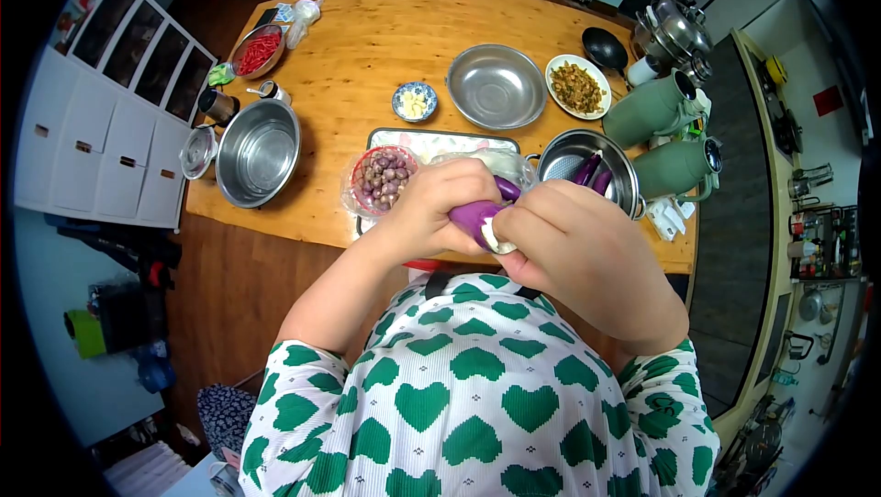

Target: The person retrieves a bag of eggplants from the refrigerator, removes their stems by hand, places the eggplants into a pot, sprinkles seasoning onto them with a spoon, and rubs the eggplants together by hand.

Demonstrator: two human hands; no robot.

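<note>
Your left hand (448, 203) grips the eggplant (471, 219) between both hands | your right hand (580, 238) pinches its pale end | step looks like tearing it | next seems to need firm left hold | pot (560, 165) with other eggplants (587, 169) beyond right hand

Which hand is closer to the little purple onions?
Left. The left hand is just to the right of the onions; the right hand is farther right, at the pale end of the eggplant.
</note>
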